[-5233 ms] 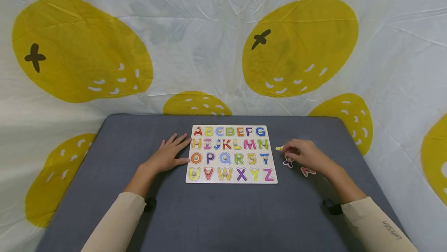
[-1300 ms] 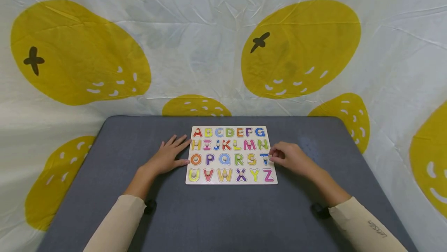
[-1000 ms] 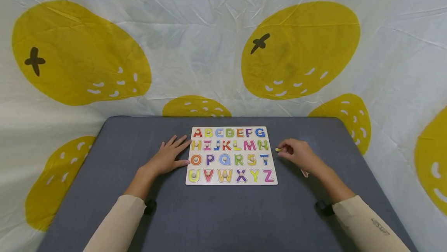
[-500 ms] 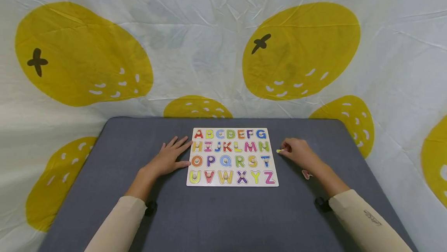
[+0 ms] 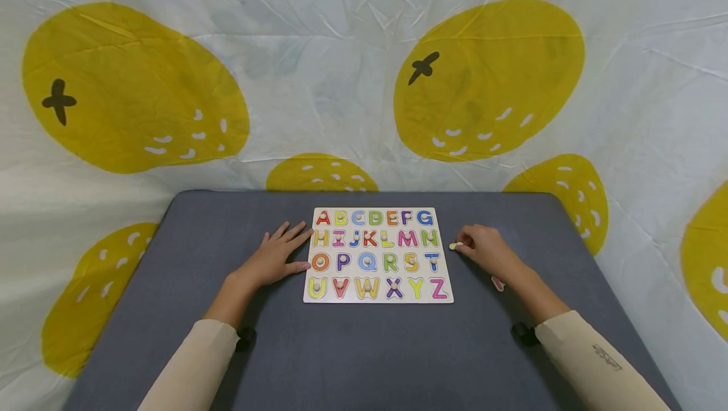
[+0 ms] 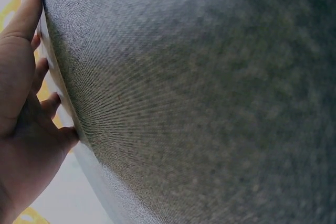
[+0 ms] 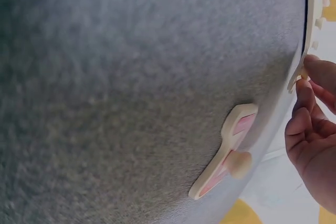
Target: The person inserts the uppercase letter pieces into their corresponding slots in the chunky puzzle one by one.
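Note:
A wooden alphabet puzzle board (image 5: 378,300) lies on the table, most of its letters bearing knobs; the Y and Z places show none. My left hand (image 5: 274,260) is spread flat beside it, fingertips and thumb touching its left edge, as the left wrist view also shows. Right of the board, my right hand (image 5: 486,248) pinches a small yellow letter piece (image 5: 453,246) between thumb and fingers; its shape is mostly hidden. A pink letter piece (image 7: 231,135) with a round knob rests on the table under my right wrist.
Dark grey cloth covers the table (image 5: 364,354). Behind and around it hangs a white curtain (image 5: 324,82) printed with large yellow fruit shapes. A black band (image 5: 524,334) sits at my right wrist, another at the left.
The purple X piece has gone from the table into its place in the board. My right hand then moved back right and picked up the yellow piece. The left hand stays put.

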`<state>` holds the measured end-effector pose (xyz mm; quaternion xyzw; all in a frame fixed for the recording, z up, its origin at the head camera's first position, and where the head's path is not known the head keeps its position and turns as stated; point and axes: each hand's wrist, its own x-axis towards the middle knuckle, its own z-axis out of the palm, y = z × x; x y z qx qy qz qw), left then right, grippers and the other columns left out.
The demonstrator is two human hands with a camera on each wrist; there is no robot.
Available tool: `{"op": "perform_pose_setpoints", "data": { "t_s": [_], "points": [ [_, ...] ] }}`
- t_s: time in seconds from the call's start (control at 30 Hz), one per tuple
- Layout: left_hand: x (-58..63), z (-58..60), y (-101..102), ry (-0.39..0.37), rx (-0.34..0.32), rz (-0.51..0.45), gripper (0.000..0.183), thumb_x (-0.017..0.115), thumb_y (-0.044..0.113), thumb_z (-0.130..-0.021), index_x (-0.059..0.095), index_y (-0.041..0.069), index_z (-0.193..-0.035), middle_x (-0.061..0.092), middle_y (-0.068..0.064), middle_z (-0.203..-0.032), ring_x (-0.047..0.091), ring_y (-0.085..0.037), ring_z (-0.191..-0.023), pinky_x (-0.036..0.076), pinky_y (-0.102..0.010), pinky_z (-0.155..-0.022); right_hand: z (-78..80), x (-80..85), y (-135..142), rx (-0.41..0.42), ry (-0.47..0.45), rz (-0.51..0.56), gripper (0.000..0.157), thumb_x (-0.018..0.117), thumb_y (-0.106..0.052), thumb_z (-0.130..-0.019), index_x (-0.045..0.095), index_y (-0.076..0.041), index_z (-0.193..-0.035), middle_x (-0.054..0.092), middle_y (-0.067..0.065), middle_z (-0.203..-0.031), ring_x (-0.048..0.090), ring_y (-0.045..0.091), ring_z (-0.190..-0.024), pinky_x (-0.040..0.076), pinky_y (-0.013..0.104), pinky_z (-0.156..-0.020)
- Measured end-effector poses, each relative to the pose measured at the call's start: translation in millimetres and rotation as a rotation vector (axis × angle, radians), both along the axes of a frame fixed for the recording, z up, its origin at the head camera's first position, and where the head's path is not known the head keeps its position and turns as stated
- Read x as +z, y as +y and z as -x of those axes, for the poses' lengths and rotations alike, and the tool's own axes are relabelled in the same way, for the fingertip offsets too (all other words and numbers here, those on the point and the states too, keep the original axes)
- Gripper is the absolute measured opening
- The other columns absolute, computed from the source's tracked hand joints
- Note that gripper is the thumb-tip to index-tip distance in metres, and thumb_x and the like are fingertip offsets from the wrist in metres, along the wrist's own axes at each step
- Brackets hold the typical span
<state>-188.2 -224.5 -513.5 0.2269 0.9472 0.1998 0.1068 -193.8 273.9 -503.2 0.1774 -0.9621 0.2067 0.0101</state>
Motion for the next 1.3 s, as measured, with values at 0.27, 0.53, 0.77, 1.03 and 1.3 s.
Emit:
{"op": "perform_pose_setpoints", "data": {
  "t_s": [0.27,0.53,0.77,1.03,1.3],
  "points": [
    [-1.5,0.1,0,0.005,0.002,0.006,0.084,0.071,0.049,-0.095,0.032,0.022,-0.164,0.026,-0.011,-0.171,0.013,-0.048,-0.158,0.011,-0.079,-0.117,-9.5,10.0,-9,-0.001,0.01,0.049,0.006,0.078,-0.01,-0.092,0.075,-0.007,-0.097,0.066,0.003,-0.087,0.06,0.013,-0.077,0.05,0.031,-0.069],
    [-0.2,0.1,0,0.004,0.005,-0.004,0.084,0.072,0.048,-0.094,0.033,0.021,-0.164,0.026,-0.011,-0.171,0.012,-0.048,-0.158,0.01,-0.079,-0.117,-20.7,14.6,-23,0.08,0.053,0.079,0.014,0.08,-0.01,-0.09,0.076,-0.007,-0.103,0.068,0.002,-0.094,0.06,0.011,-0.08,0.054,0.028,-0.071],
    [-1.5,0.3,0,0.002,0.004,-0.002,0.084,0.072,0.047,-0.095,0.032,0.021,-0.164,0.025,-0.011,-0.171,0.012,-0.048,-0.158,0.01,-0.078,-0.118,-30.9,12.6,-39,0.282,0.077,0.127,0.014,0.081,-0.003,-0.087,0.076,-0.008,-0.099,0.067,-0.001,-0.091,0.058,0.007,-0.078,0.052,0.024,-0.069],
    [-1.0,-0.3,0,0.006,0.001,-0.001,0.084,0.072,0.048,-0.095,0.032,0.021,-0.164,0.025,-0.011,-0.171,0.012,-0.048,-0.158,0.009,-0.078,-0.118,-37.6,6.1,-53,0.431,0.025,0.177,0.012,0.08,-0.003,-0.089,0.074,-0.008,-0.099,0.066,-0.005,-0.087,0.058,0.008,-0.078,0.05,0.021,-0.068],
    [-1.2,0.4,-1,0.011,0.002,0.007,0.084,0.071,0.048,-0.095,0.031,0.022,-0.164,0.025,-0.011,-0.171,0.012,-0.048,-0.158,0.01,-0.078,-0.118,-43.5,5.8,-64,0.486,-0.015,0.195,0.013,0.076,0.0,-0.09,0.075,-0.01,-0.098,0.067,-0.002,-0.091,0.057,0.006,-0.077,0.05,0.019,-0.067]
  ]
}}
